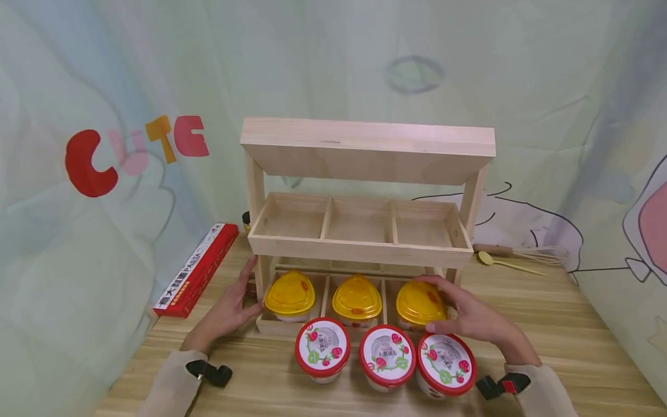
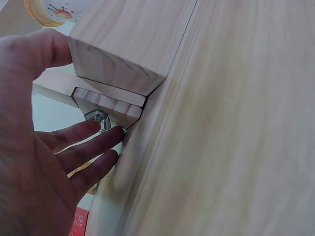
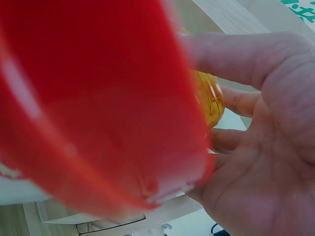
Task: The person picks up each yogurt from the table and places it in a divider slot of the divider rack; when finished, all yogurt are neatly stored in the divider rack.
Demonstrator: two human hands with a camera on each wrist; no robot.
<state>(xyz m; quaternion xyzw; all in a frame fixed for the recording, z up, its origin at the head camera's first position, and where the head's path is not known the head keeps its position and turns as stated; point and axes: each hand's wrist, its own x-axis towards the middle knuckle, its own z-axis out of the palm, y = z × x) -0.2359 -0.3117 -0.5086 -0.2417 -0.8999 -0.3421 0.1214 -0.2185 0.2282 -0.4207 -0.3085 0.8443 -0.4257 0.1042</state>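
Note:
A two-tier wooden rack [image 1: 359, 248] stands on the table, its lower tier holding three tubs with rounded, triangular yellow lids. My right hand [image 1: 464, 310] grips the right yellow-lidded tub [image 1: 421, 302], thumb in front and fingers at the back. The middle yellow-lidded tub [image 1: 356, 297] and the left yellow-lidded tub [image 1: 289, 293] sit in their own compartments. At the rack's left end, my left hand [image 1: 229, 310] touches the lower tray's corner with its thumb. In the left wrist view, its fingers [image 2: 91, 150] lie loosely extended beside a metal bolt [image 2: 100, 118].
Three red-rimmed, strawberry-printed cups [image 1: 388, 356] stand in front of the rack. A red pasta box [image 1: 198, 269] lies at left. To the right lie a whisk [image 1: 521, 253] and a yellow spoon [image 1: 513, 266]. The rack's upper tray [image 1: 359, 248] has three bare compartments.

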